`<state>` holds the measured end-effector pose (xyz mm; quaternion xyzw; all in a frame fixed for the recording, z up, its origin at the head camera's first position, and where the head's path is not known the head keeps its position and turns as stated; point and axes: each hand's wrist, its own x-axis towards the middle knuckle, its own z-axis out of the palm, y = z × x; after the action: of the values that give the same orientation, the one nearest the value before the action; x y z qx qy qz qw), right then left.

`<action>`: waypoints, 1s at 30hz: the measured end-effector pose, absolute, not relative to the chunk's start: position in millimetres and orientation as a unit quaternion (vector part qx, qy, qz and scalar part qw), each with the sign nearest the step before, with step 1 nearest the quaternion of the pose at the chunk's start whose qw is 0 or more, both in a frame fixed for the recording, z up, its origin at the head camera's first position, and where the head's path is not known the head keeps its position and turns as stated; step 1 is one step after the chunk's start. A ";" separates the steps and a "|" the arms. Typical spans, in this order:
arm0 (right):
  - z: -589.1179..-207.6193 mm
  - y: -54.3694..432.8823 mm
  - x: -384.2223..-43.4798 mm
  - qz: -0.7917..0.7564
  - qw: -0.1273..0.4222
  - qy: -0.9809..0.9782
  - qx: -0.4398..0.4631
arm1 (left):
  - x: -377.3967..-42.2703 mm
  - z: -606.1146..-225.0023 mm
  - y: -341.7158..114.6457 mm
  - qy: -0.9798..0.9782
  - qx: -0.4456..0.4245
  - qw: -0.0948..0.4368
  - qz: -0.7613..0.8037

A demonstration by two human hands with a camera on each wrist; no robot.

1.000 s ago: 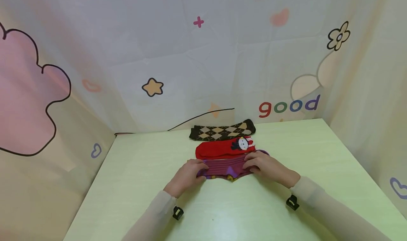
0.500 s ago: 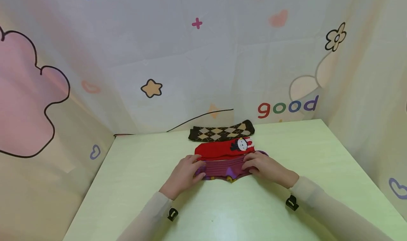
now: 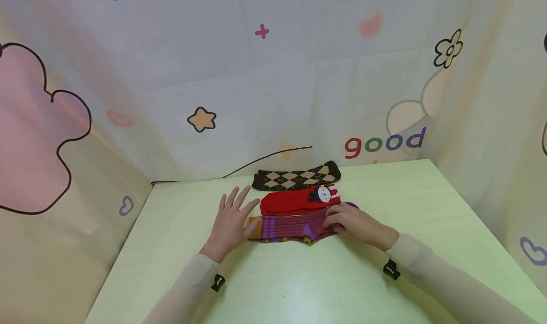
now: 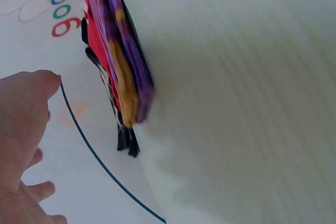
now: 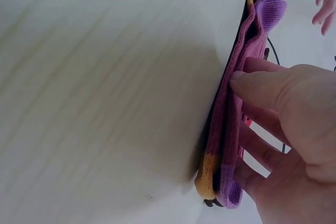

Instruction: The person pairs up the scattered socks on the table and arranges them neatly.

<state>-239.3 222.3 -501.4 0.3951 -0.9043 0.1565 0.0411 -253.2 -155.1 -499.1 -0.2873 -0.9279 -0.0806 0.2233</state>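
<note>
Magenta and purple ribbed socks (image 3: pixel 288 226), with mustard cuffs and patches, lie flat as a stacked pair nearest the person. Fingers spread, the left hand (image 3: pixel 226 226) is at the cuff end; in the left wrist view it is apart from the socks (image 4: pixel 123 77). At the toe end, the right hand (image 3: pixel 361 223) holds the pair with bent fingers. Its thumb is at the near edge of the socks (image 5: pixel 226 124) in the right wrist view, with the other fingers across them. Just behind lie red socks (image 3: pixel 284 202) with a white-faced character.
Black and tan argyle socks (image 3: pixel 295 179) lie at the back, parallel to the red ones. The pale green table (image 3: pixel 188 210) meets a printed curtain (image 3: pixel 239 77) behind and along both sides.
My left hand has let go of the purple socks' cuff end, moved left and spread its fingers, uncovering the mustard cuff. The right hand has stayed at the toe end.
</note>
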 end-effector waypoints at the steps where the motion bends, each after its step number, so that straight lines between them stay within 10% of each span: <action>1: -501.0 222.3 -239.2 0.156 0.039 -0.905 0.394 | -254.7 -499.3 -157.5 -0.929 -0.282 0.225 -0.081; 30: -505.3 222.3 -239.1 0.150 0.038 -0.909 0.386 | -294.5 -519.3 -214.5 -0.969 -0.158 0.189 -0.028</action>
<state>-239.1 222.3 -505.3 0.3860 -0.9094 0.1499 0.0383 -294.5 -214.5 -519.3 -0.1584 -0.9688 -0.0284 0.1885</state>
